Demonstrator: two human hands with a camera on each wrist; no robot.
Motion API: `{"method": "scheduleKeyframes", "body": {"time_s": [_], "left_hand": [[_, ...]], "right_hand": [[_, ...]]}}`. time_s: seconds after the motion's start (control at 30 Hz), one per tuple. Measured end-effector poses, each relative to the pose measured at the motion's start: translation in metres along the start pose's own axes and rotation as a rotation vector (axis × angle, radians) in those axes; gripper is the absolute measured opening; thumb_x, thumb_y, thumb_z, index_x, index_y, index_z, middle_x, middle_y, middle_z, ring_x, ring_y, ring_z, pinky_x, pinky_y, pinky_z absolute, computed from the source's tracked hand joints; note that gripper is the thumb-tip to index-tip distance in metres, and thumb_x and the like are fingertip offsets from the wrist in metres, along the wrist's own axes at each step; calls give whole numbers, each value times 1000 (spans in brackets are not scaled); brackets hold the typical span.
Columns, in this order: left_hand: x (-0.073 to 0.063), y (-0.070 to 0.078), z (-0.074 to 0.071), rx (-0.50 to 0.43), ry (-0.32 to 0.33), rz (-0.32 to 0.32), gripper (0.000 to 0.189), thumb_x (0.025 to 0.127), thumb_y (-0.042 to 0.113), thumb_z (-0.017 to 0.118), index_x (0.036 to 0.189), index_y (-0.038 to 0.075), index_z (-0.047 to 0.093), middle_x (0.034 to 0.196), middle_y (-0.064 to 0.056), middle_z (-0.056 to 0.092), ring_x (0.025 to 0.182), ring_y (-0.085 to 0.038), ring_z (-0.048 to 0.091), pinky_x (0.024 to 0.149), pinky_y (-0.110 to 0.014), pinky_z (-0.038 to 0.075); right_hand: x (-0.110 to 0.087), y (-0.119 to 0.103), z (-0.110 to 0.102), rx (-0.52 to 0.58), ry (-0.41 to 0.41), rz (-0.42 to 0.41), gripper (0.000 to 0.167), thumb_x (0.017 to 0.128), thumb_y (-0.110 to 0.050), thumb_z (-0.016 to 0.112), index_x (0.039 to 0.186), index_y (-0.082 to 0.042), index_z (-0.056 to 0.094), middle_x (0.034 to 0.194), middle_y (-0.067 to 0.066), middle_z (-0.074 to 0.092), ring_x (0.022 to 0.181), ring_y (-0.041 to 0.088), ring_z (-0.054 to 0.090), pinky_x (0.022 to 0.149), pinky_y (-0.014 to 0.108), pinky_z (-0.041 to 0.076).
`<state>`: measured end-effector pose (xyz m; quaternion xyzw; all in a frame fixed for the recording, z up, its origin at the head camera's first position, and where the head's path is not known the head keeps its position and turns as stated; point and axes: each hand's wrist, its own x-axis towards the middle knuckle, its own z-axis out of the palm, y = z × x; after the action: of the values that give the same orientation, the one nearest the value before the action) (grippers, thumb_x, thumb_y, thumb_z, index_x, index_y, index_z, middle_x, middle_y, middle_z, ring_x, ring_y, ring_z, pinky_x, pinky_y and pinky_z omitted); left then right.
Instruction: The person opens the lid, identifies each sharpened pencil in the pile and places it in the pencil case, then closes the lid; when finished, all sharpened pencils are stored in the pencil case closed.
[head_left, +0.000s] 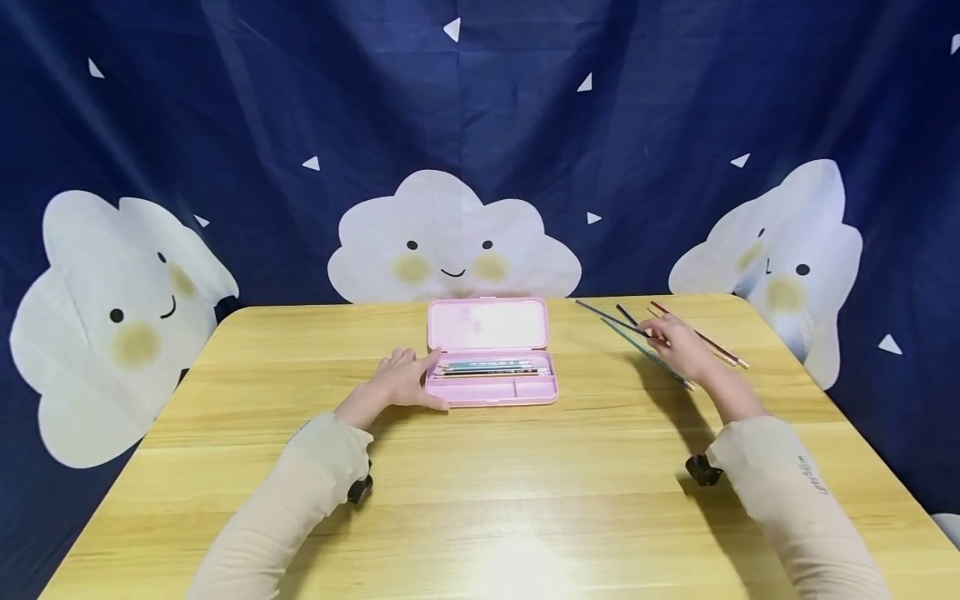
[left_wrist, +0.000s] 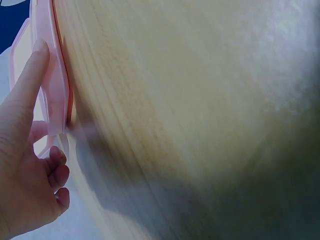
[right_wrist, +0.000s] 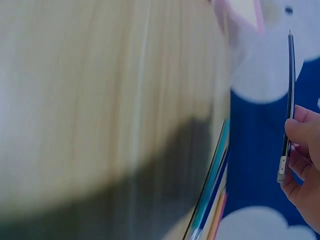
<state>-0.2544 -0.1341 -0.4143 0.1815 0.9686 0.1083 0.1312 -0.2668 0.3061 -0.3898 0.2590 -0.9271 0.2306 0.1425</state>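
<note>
A pink pencil case (head_left: 492, 392) lies with its lid raised at the back middle of the table, several pencils (head_left: 487, 367) in its long compartment. My left hand (head_left: 401, 380) holds the case at its left end; in the left wrist view the thumb (left_wrist: 34, 70) lies along the front wall and the other fingers bend at the end. Over to the right, my right hand (head_left: 681, 346) pinches a dark pencil (right_wrist: 291, 75) near its white eraser end, its tip pointing away. Beneath that hand are a teal pencil (head_left: 637, 346), another dark pencil (head_left: 624, 313) and reddish pencils (head_left: 723, 350).
The wooden table (head_left: 480, 483) ends at a back edge just behind the case and the loose pencils. Behind it hangs a dark blue curtain (head_left: 262, 100) with white clouds. A small black device (head_left: 703, 471) is at the right wrist.
</note>
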Motion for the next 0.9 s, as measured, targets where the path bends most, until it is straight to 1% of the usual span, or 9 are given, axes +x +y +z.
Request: {"method": "scheduleKeyframes", "body": {"time_s": [0.13,0.2,0.27,0.43,0.5,0.6,0.67,0.77,0.9], "left_hand": [[0,-1,1,-4,-6,-2,106,63,65,68,146,19,21,117,-24,42,101,-31,35,88,-47,30],[0,-1,1,-9,-8,-2,106,63,65,68,146,19,21,117,-23,42,101,-31,35,87,-46,30],[-1,-2,1,-12,-6,-1,106,63,65,68,146,18,22,115,-23,42,100,-31,35,87,-45,30],[-2,-2,1,-2,4,-7,107,63,65,69,146,18,22,111,-21,44,97,-29,35,81,-41,30],[-2,-1,1,0,7,-6,107,63,65,68,146,18,21,112,-21,44,98,-30,35,83,-42,30],[-2,0,0,-5,3,-5,107,63,66,68,146,18,21,115,-22,43,100,-31,35,86,-44,30],[-2,0,0,-3,2,-3,107,63,66,68,146,17,21,116,-23,43,101,-31,35,86,-46,30],[-1,0,0,1,1,-8,108,62,66,68,146,18,21,115,-22,44,100,-30,36,86,-45,30],[-1,-1,1,1,-1,-12,107,62,66,68,146,19,21,114,-21,43,100,-30,35,86,-43,30]], "right_hand": [[14,-24,9,22,-23,-71,21,79,13,57,97,4,63,75,6,49,71,18,42,64,34,36],[21,-35,14,7,-35,-108,22,79,13,57,96,2,64,76,7,50,71,19,44,65,35,38],[29,-45,20,0,-66,-140,22,79,12,58,96,0,65,77,7,52,72,20,46,67,37,39],[49,-67,45,-9,-183,-211,25,78,12,56,97,-1,66,78,8,54,75,22,49,70,38,40],[56,-74,58,-11,-221,-227,26,77,11,57,97,-2,67,80,8,55,77,22,50,71,38,41],[65,-83,75,-8,-255,-241,24,78,9,59,96,-3,68,83,8,56,81,23,53,74,37,43],[70,-88,86,-14,-269,-258,22,78,8,61,96,-3,68,83,7,56,82,22,54,75,36,44],[78,-95,99,-21,-276,-282,22,79,8,60,96,-4,69,82,6,56,82,23,56,74,34,45],[84,-99,110,-31,-268,-296,24,78,9,58,94,-5,68,82,6,56,85,25,58,73,35,46]]}}
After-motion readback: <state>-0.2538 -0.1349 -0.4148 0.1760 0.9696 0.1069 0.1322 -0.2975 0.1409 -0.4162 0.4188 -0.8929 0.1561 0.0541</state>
